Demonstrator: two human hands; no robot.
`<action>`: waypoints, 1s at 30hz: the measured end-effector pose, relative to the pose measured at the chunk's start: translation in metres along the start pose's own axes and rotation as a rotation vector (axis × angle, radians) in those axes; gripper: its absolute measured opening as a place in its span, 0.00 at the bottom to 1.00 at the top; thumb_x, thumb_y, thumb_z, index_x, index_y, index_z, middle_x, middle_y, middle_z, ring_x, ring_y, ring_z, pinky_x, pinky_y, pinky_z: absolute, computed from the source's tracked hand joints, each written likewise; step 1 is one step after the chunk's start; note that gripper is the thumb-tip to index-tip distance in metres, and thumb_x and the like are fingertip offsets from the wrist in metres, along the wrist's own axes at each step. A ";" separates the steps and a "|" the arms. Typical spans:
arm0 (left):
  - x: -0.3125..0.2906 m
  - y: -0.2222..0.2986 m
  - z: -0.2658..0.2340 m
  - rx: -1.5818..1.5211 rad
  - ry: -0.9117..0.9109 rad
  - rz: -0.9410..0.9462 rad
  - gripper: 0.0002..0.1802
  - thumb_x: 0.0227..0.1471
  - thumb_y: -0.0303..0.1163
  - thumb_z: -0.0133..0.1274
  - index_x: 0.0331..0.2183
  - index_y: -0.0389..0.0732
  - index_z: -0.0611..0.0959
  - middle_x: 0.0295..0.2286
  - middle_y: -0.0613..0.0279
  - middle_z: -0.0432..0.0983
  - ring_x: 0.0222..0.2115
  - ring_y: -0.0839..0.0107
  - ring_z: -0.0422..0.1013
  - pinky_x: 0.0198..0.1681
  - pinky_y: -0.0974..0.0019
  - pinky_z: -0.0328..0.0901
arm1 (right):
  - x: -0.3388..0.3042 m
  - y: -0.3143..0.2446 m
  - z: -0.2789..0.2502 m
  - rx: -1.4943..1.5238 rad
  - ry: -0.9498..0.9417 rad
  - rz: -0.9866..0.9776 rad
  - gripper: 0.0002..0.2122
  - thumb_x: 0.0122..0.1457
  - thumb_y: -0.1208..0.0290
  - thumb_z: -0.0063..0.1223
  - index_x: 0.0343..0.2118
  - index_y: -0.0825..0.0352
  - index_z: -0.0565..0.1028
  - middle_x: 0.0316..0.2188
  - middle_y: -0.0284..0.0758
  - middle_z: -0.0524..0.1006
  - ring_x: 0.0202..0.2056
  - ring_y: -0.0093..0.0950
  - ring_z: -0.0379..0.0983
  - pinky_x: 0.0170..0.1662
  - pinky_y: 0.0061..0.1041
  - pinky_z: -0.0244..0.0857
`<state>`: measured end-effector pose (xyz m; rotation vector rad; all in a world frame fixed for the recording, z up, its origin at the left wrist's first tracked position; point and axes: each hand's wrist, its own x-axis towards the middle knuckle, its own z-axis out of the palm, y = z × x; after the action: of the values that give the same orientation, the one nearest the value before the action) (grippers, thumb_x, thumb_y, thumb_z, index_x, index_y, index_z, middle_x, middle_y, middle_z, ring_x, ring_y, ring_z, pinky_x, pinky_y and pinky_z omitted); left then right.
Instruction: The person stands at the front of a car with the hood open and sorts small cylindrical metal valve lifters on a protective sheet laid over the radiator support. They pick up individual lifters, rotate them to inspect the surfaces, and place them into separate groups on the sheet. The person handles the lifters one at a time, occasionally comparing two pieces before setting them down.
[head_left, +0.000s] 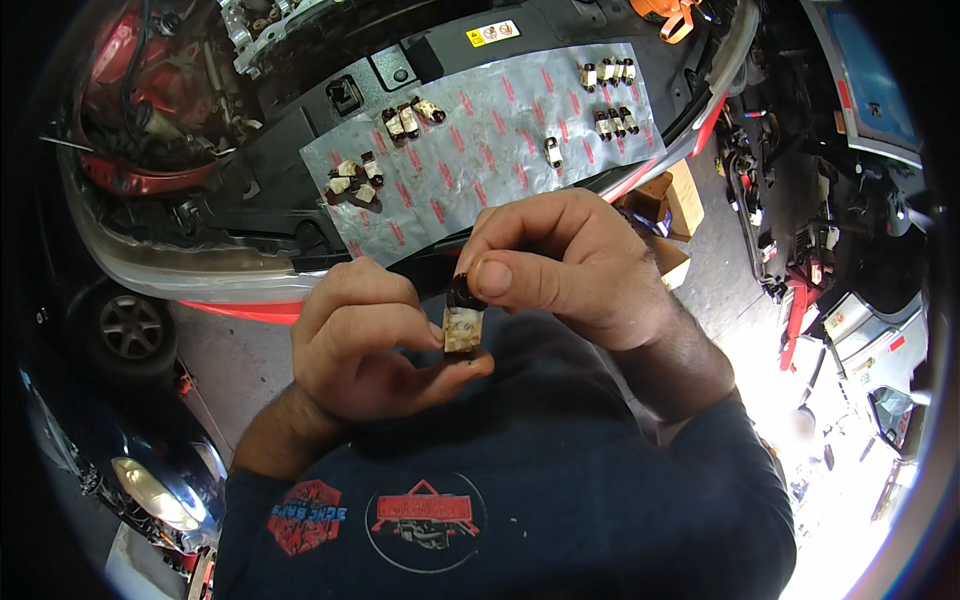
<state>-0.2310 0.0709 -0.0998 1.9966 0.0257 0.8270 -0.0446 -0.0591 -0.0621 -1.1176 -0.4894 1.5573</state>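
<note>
Cream-coloured and grimy, the small blocky plastic clip [461, 331] with its black rounded cap sits between both hands, close to the chest. Its back is hidden by the left hand [365, 340], which pinches the body; the right hand [560, 265] grips the cap, thumb covering most of it. Similar clips [355, 180] lie scattered on the crinkled silvery sheet [500, 130] beyond.
</note>
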 end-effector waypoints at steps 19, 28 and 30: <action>0.016 -0.028 -0.002 0.005 -0.066 -0.102 0.16 0.42 0.28 0.68 0.35 0.36 0.82 0.29 0.58 0.77 0.23 0.73 0.68 0.25 0.71 0.64 | -0.009 0.013 -0.021 -0.120 0.175 0.035 0.10 0.62 0.70 0.63 0.40 0.73 0.81 0.32 0.30 0.80 0.35 0.16 0.73 0.40 0.18 0.66; 0.103 -0.146 0.048 0.088 -0.564 -0.036 0.12 0.44 0.24 0.65 0.34 0.40 0.82 0.30 0.64 0.77 0.22 0.72 0.67 0.27 0.69 0.64 | 0.001 0.064 -0.090 -0.441 0.579 0.052 0.16 0.64 0.64 0.62 0.46 0.72 0.80 0.33 0.27 0.79 0.32 0.13 0.69 0.39 0.18 0.66; 0.123 -0.172 0.069 0.082 -0.623 -0.012 0.12 0.46 0.23 0.65 0.35 0.40 0.83 0.30 0.64 0.77 0.23 0.72 0.67 0.27 0.69 0.65 | -0.016 0.075 -0.098 -0.466 0.618 0.090 0.15 0.64 0.65 0.63 0.48 0.71 0.80 0.33 0.26 0.79 0.32 0.12 0.69 0.39 0.16 0.66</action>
<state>-0.0461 0.1554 -0.1889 2.2500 -0.2907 0.1706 -0.0015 -0.1211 -0.1611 -1.9138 -0.3842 1.1043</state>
